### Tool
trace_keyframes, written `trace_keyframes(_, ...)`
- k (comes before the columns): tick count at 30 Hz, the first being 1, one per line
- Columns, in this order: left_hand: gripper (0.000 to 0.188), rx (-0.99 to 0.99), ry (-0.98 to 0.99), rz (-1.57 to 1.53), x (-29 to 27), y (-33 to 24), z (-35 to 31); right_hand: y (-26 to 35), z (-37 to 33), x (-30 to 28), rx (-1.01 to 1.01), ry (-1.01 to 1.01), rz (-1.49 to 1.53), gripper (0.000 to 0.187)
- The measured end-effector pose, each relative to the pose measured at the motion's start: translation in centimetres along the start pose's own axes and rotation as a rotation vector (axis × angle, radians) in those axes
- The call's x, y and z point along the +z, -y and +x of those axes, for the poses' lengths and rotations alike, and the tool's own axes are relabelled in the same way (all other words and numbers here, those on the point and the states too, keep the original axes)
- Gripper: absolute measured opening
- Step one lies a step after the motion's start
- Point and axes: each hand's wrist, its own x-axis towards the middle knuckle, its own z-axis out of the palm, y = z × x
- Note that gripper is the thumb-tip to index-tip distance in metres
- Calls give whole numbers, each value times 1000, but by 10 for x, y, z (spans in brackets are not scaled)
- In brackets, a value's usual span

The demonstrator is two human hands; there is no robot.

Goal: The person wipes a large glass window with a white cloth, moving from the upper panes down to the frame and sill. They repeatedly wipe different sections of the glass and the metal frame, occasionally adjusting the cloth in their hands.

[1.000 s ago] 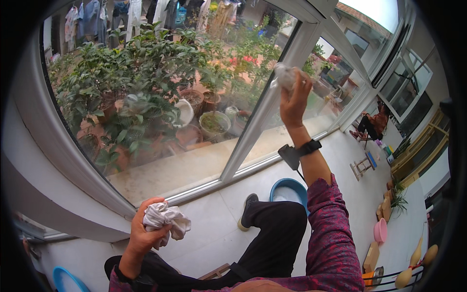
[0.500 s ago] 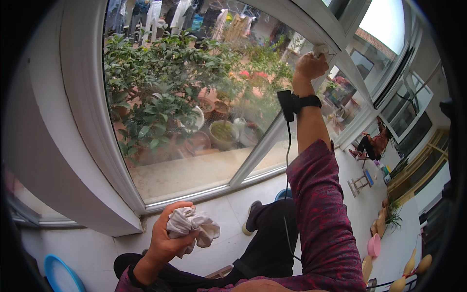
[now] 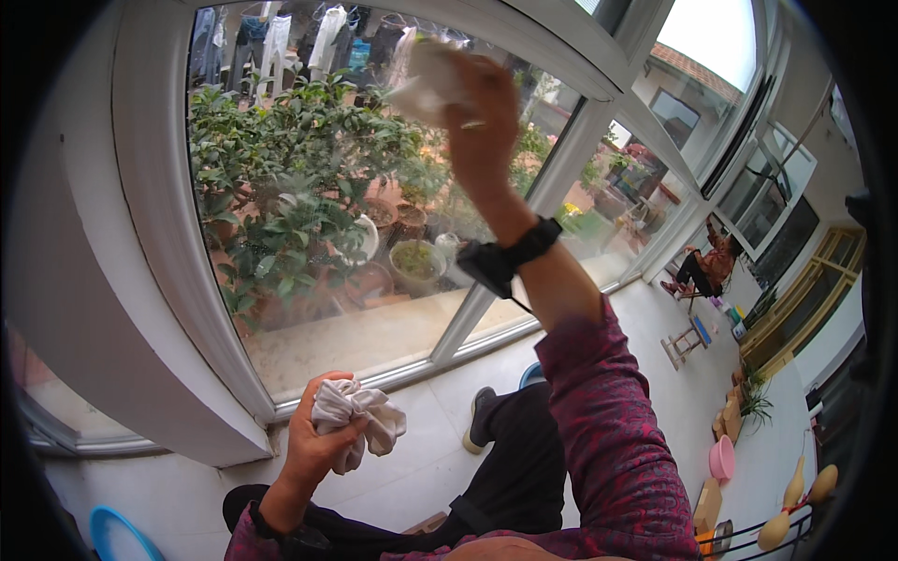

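A large window pane (image 3: 318,323) in a white frame stands in front of me. My right hand (image 3: 486,131), smeared by motion, is raised to the upper part of the pane and closed on a white cloth (image 3: 426,89). The cloth looks to be against the glass, though the blur hides the exact contact. Low in front of me, at the left, my left hand (image 3: 307,444) grips a second, bunched white cloth (image 3: 360,416), away from the glass. Faint haze and specks show on the lower pane.
A blue basin (image 3: 123,535) sits on the floor at the lower left, another blue basin (image 3: 531,375) behind my knee. A small stool (image 3: 687,343), a pink basin (image 3: 721,458) and a seated person (image 3: 713,265) are to the right. Potted plants (image 3: 416,262) stand outside.
My right hand has swept left with its cloth, from the pane's upper right corner to its upper middle. My left hand still holds its cloth, nearly in place.
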Motion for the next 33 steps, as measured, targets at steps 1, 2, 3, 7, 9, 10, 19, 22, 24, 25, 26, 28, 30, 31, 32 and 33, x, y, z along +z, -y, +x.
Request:
trace_keyframes(1, 53, -9, -6, 12, -1, -1, -1, -23, 1, -18, 130, -79, 10, 44)
trace_keyframes(2, 53, 2, -2, 29, -2, -1, -2, -49, -3, -39, 285, -171, -33, 43)
trace_keyframes(3, 52, 20, 0, 44, -3, 0, -2, -81, -2, -61, 355, -231, -145, 42)
trace_keyframes(7, 52, -27, -37, 64, -3, 1, -1, -199, 1, -108, 610, -292, -586, 35)
trace_keyframes(9, 53, -32, -52, 61, -3, 1, -2, -229, 2, -107, 684, -214, -603, 35)
trace_keyframes(10, 53, -35, -53, 63, -4, 0, -3, -237, 3, -104, 711, -194, -592, 34)
trace_keyframes(19, 53, 37, -10, 29, -10, -9, -11, -134, 22, -41, 253, -124, -542, 38)
trace_keyframes(22, 54, 51, -12, 61, -11, -8, -10, -72, 34, -9, 62, -105, -451, 44)
trace_keyframes(24, 54, 62, -6, 66, -11, -8, -11, -39, 47, 16, -49, -76, -371, 45)
trace_keyframes(25, 54, 88, -3, 80, -12, -8, -12, -25, 53, 27, -30, -68, -369, 45)
trace_keyframes(26, 54, 70, -2, 62, -12, -7, -13, -14, 56, 28, 37, -79, -378, 43)
trace_keyframes(28, 53, 111, -7, 62, -12, -6, -13, 6, 63, 34, 124, -102, -396, 39)
trace_keyframes(30, 53, 96, -13, 48, -12, -4, -12, 26, 69, 43, 13, -110, -295, 43)
trace_keyframes(31, 52, 101, -10, 64, -12, -2, -11, 38, 73, 53, -73, -101, -249, 46)
trace_keyframes(32, 52, 104, -5, 83, -13, -2, -10, 52, 78, 64, -144, -88, -205, 49)
trace_keyframes(33, 52, 102, 7, 84, -13, 0, -8, 67, 85, 78, -162, -70, -188, 49)
